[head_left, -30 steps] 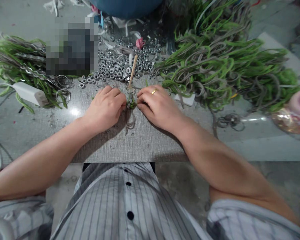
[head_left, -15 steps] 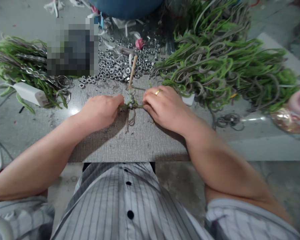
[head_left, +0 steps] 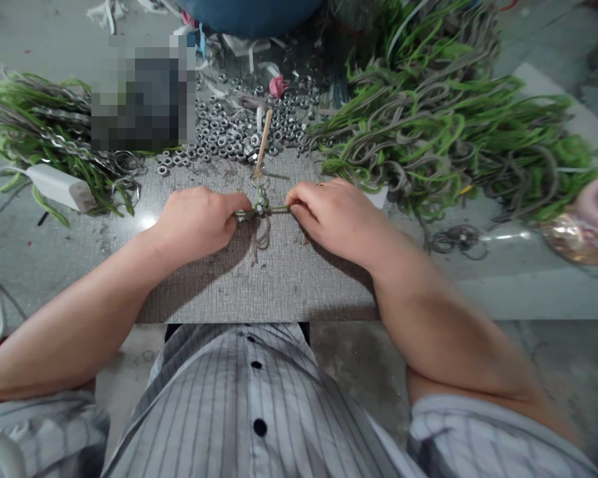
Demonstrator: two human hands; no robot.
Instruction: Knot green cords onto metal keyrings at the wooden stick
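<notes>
A short green and grey cord (head_left: 278, 210) is stretched sideways across the table's middle, with metal nuts (head_left: 261, 199) at its centre. My left hand (head_left: 199, 219) is closed on the cord's left part, index finger close to the nuts. On the other side, my right hand (head_left: 333, 216) pinches the cord's right end between thumb and fingers. Below the nuts, a loose grey cord loop (head_left: 262, 236) lies on the table. A metal ring (head_left: 260, 180) sits just above them, by the foot of a thin wooden stick (head_left: 264, 143).
Many loose nuts (head_left: 224, 126) are spread behind the stick. A big heap of green and grey cords (head_left: 418, 133) lies right; a smaller cord bundle (head_left: 34, 113) and a white adapter (head_left: 62, 188) are left. A blue basin (head_left: 254, 13) stands at the back.
My right hand has shifted slightly right, away from the nuts, so more cord shows between them. My left index finger has moved a little toward the nuts.
</notes>
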